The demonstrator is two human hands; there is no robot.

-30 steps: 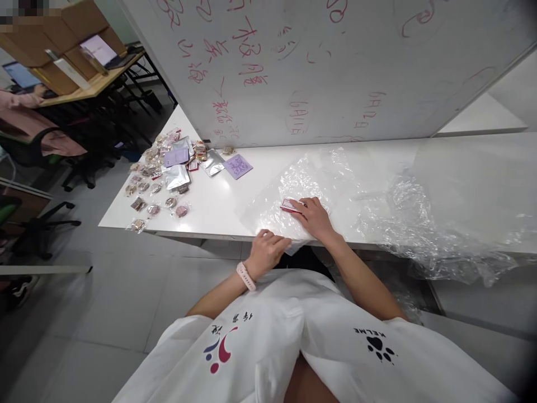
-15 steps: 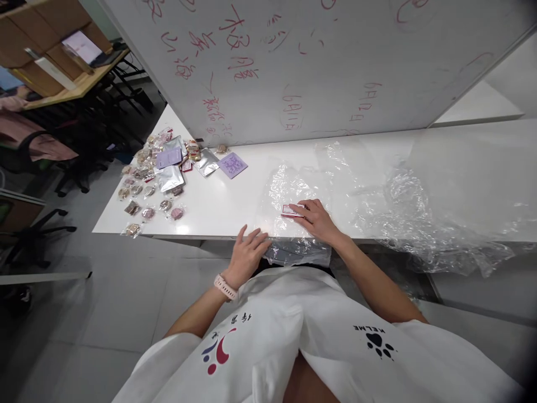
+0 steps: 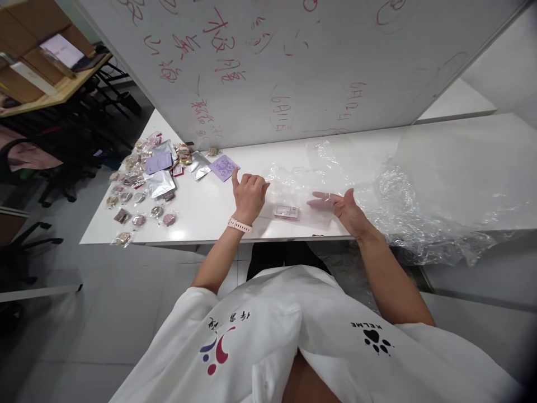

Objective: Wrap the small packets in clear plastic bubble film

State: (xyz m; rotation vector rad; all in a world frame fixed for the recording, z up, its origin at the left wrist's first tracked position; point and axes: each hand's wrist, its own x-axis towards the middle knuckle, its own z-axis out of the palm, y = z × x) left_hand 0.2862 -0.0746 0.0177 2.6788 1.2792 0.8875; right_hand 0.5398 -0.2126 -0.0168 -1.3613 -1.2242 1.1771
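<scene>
A small flat red-and-white box [image 3: 286,212] lies on the table under a layer of clear plastic wrap [image 3: 302,190]. To the box's upper left, my left hand [image 3: 250,193] has its fingers curled and its thumb near the wrap's left edge; it appears to pinch that edge, though the grip is hard to see. My right hand [image 3: 350,214] is at the box's right, fingers stretched out and thumb raised. Its fingertips show through the film, which seems to lie over them. Neither hand touches the box.
On the left of the white table [image 3: 201,212] lie several wrapped sweets [image 3: 138,220], silver pouches [image 3: 160,183] and a purple packet [image 3: 224,167]. Crumpled wrap [image 3: 444,235] spreads rightward over the front edge. A whiteboard [image 3: 268,67] stands along the back.
My right hand has let go of the box and shifted right, opening out. My left hand has risen from the table edge and curled. The hanging front part of the wrap now covers the box.
</scene>
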